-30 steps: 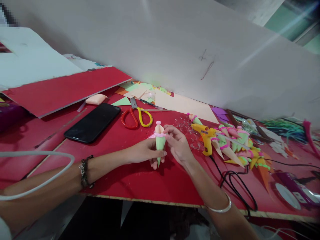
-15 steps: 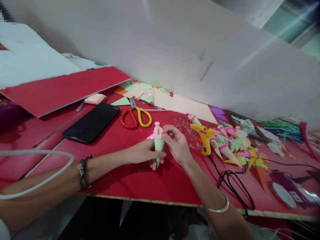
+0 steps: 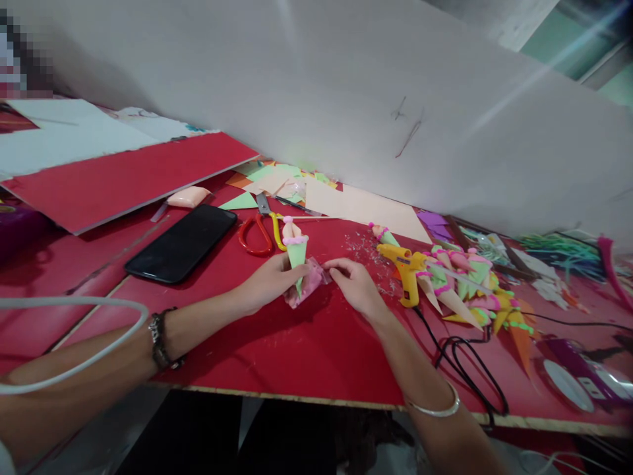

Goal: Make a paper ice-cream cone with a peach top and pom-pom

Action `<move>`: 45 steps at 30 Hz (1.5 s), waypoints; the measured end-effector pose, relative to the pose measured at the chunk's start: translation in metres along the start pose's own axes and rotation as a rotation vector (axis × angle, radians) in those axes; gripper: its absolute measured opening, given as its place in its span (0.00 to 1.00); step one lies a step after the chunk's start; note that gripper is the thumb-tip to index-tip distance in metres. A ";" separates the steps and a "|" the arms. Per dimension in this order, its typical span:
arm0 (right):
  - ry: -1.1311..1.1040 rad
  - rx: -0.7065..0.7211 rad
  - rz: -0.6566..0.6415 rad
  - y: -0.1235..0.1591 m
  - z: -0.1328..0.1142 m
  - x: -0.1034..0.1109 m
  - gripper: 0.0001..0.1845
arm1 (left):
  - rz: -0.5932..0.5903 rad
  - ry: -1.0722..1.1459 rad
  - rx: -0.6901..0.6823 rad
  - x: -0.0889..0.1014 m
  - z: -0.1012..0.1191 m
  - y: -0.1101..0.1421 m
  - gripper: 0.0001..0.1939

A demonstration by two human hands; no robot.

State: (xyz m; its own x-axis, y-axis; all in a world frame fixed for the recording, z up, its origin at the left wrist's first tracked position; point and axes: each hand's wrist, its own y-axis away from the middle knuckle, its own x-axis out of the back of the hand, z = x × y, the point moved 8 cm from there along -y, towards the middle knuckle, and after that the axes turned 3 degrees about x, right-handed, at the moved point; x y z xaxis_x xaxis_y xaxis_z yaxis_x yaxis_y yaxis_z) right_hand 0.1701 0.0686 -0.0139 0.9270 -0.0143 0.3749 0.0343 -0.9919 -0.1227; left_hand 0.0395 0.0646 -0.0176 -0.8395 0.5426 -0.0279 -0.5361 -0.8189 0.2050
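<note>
In the head view my left hand (image 3: 270, 285) is closed around a light green paper ice cream cone (image 3: 297, 254). The cone stands point down and leans slightly, with a pink frill at its rim, a peach-coloured top and a small pink ball. Behind and right of its lower part is a clear plastic packet of pink clay (image 3: 312, 282), lying close against my left fingers. With thumb and forefinger together, my right hand (image 3: 359, 287) pinches the packet's clear right edge. My left fingertips are partly hidden behind the cone and packet.
Red-and-yellow scissors (image 3: 262, 227) and a black phone (image 3: 182, 243) lie beyond my left hand. To the right are a yellow glue gun (image 3: 408, 274) with a black cord (image 3: 452, 356) and a heap of paper cones (image 3: 459, 280). Paper sheets (image 3: 380, 208) line the wall.
My left hand has moved the cone left and slightly up. My right hand has left the cone's top and now holds the pink packet's edge, which shows more fully.
</note>
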 end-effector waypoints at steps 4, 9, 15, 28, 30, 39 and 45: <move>-0.115 -0.022 -0.112 0.002 -0.002 -0.009 0.07 | 0.018 -0.005 0.043 0.003 -0.004 -0.002 0.13; -0.153 -0.011 -0.249 0.006 -0.006 -0.014 0.11 | 0.073 0.004 0.070 0.007 -0.005 -0.003 0.12; -0.056 0.034 -0.313 0.007 -0.004 -0.017 0.11 | 0.100 -0.012 0.089 0.009 -0.008 -0.004 0.11; 0.046 0.063 -0.052 0.004 -0.011 0.002 0.06 | 0.039 -0.106 0.057 0.003 -0.003 -0.003 0.13; -0.003 0.034 0.119 0.002 -0.006 0.020 0.07 | 0.021 -0.142 0.033 0.001 -0.001 -0.003 0.13; -0.113 -0.038 -0.127 0.007 -0.009 -0.011 0.06 | 0.111 -0.174 -0.152 0.006 0.018 0.003 0.09; -0.117 0.005 -0.237 0.011 -0.018 -0.017 0.06 | 0.135 -0.166 -0.058 0.010 0.010 -0.001 0.09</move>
State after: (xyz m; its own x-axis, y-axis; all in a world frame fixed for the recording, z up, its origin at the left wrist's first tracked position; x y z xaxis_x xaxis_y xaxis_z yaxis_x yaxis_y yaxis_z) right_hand 0.1477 0.0560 -0.0050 0.9297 0.2331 0.2850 0.2570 -0.9652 -0.0488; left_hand 0.0323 0.0732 -0.0079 -0.8803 0.4471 0.1585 -0.4284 -0.8928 0.1390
